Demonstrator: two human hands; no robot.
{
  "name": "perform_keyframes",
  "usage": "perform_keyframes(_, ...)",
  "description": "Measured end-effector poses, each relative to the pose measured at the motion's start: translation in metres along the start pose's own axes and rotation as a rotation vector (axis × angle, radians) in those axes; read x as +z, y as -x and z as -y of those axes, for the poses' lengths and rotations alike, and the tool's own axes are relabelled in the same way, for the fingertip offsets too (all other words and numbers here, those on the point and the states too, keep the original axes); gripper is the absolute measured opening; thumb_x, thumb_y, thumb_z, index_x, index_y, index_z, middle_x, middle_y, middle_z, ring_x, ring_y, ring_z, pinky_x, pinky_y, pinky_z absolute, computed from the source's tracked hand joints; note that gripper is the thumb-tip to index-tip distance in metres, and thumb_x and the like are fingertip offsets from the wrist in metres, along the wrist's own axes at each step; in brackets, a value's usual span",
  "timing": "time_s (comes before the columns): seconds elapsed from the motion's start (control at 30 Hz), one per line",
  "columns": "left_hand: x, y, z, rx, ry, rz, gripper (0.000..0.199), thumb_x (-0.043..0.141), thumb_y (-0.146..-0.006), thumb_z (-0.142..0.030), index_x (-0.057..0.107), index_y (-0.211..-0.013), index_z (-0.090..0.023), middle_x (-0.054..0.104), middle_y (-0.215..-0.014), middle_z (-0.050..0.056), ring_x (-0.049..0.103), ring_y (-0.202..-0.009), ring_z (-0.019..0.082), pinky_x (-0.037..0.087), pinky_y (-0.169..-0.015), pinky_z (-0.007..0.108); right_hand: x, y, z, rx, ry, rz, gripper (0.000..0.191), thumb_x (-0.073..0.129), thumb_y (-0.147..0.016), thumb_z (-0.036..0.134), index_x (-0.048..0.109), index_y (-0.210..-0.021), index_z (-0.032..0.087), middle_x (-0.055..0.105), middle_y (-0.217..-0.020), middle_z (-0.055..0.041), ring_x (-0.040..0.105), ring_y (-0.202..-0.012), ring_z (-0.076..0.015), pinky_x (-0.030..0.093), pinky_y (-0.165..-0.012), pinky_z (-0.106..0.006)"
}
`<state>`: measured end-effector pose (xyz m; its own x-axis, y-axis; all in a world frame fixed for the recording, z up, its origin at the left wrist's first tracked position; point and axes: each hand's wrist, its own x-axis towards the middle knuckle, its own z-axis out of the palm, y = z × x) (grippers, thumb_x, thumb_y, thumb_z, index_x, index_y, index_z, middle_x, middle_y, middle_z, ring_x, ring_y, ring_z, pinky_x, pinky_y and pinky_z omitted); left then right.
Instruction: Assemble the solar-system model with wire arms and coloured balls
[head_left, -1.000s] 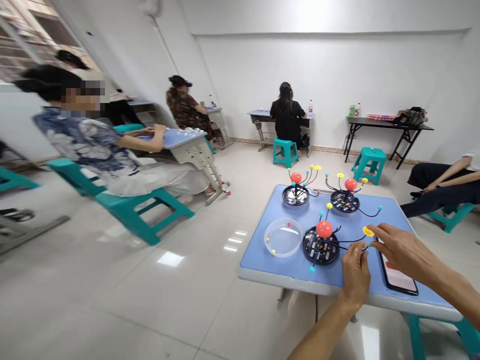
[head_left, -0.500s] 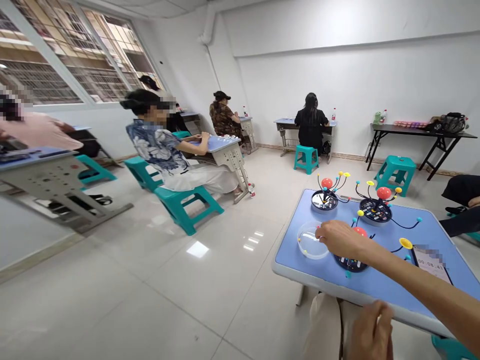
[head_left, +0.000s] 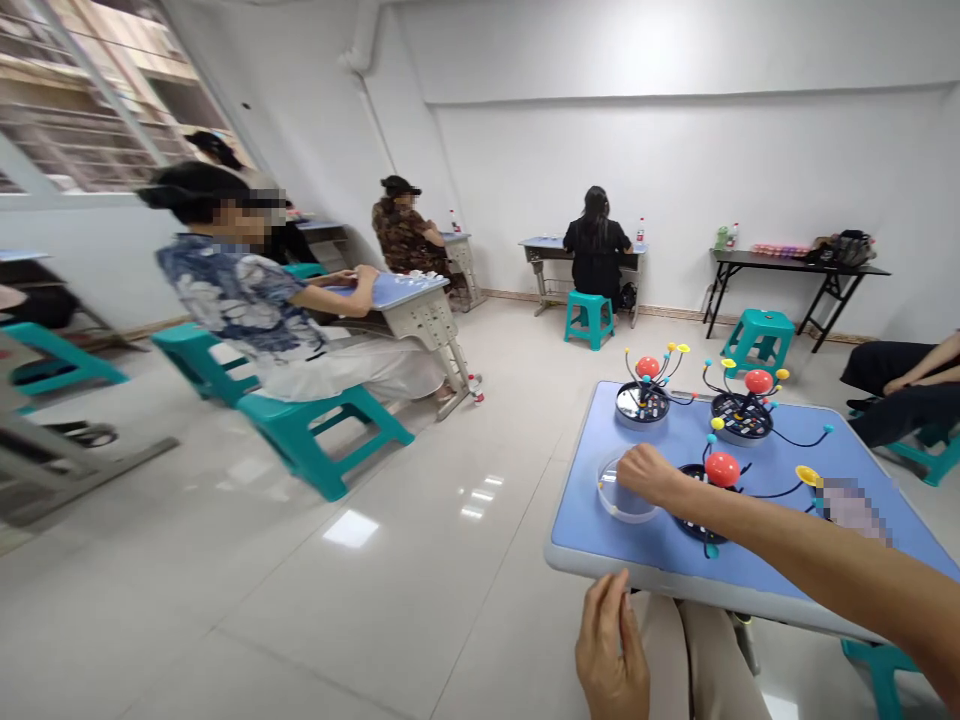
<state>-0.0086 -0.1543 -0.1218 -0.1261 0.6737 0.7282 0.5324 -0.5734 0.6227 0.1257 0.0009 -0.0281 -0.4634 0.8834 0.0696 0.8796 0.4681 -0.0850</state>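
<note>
- right hand (head_left: 651,476) reaches in from the right, arm stretched across the table (head_left: 559,560), and sits directly over the right part of a clear round plastic dish (head_left: 613,490)
- its fingers curl down at the dish; cannot tell if they pinch anything small
- dish is round, no long axis, on the table's near left side, just left of the front black disc model (head_left: 721,469) with its red ball
- right hand is far nearer the dish; left hand (head_left: 611,645) is below the table edge, beside the trouser leg (head_left: 679,650), fingers loosely curled, nothing visible in them
- two more black disc models (head_left: 643,403) (head_left: 741,416) stand at the far end; yellow disc (head_left: 808,476) lies right of the front one
- vs earlier frame: right hand has moved further onto the dish, left hand further left
</note>
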Motion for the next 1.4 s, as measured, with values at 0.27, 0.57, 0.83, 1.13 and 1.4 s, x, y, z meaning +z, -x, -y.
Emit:
perform_keyframes(0.27,0.023,-0.033,0.018,0.184,-0.122,0.017,0.048,0.050,-0.088,-0.005,0.055,-0.132,-0.023,0.065,-0.121,0.012,0.066,-0.105,0.020,0.055,-0.081,0.027,0.000,-0.008,0.005,0.046,0.369,0.285,0.022,0.055,-0.068,-0.006,0.069,-0.068,0.010,0.072,-0.067,-0.0121,0.067,-0.063,-0.0237,0.044,-0.051,-0.031)
perform_keyframes(0.57,0.040,-0.056,0.029,0.250,-0.223,0.099,0.050,0.043,-0.093,-0.012,0.047,-0.141,-0.026,0.067,-0.123,0.009,0.068,-0.105,0.022,0.058,-0.075,0.029,-0.015,-0.009,0.011,0.047,0.452,0.334,0.019,0.056,-0.072,-0.005,0.069,-0.071,0.009,0.071,-0.066,-0.0114,0.066,-0.058,-0.0240,0.038,-0.042,-0.027)
perform_keyframes(0.83,0.046,-0.062,0.027,0.254,-0.287,0.148,0.031,0.049,-0.093,-0.017,0.063,-0.121,-0.019,0.067,-0.118,0.013,0.071,-0.093,0.024,0.057,-0.060,0.028,-0.046,-0.003,0.015,0.046,0.348,0.301,0.018,0.058,-0.075,0.000,0.071,-0.077,0.012,0.073,-0.076,-0.0105,0.069,-0.071,-0.0241,0.044,-0.051,-0.029)
perform_keyframes(1.13,0.016,-0.117,-0.001,-0.010,-0.022,0.126,0.023,0.054,-0.091,-0.033,0.068,-0.104,-0.020,0.068,-0.107,0.008,0.066,-0.077,0.015,0.055,-0.064,0.026,-0.168,0.086,-0.054,0.348,-0.483,-0.255,0.024,0.047,-0.075,0.014,0.071,-0.071,0.013,0.064,-0.066,-0.0020,0.054,-0.059,-0.0112,0.036,-0.051,-0.021)
perform_keyframes(1.4,0.088,-0.232,-0.048,-0.163,0.422,0.776,0.027,0.058,-0.080,-0.039,0.072,-0.089,-0.018,0.073,-0.094,0.006,0.067,-0.087,0.020,0.054,-0.082,0.034,-0.143,0.160,-0.090,0.671,-0.889,-0.082,0.014,0.053,-0.066,0.018,0.064,-0.058,0.015,0.062,-0.055,-0.0009,0.052,-0.046,-0.0100,0.041,-0.043,-0.020)
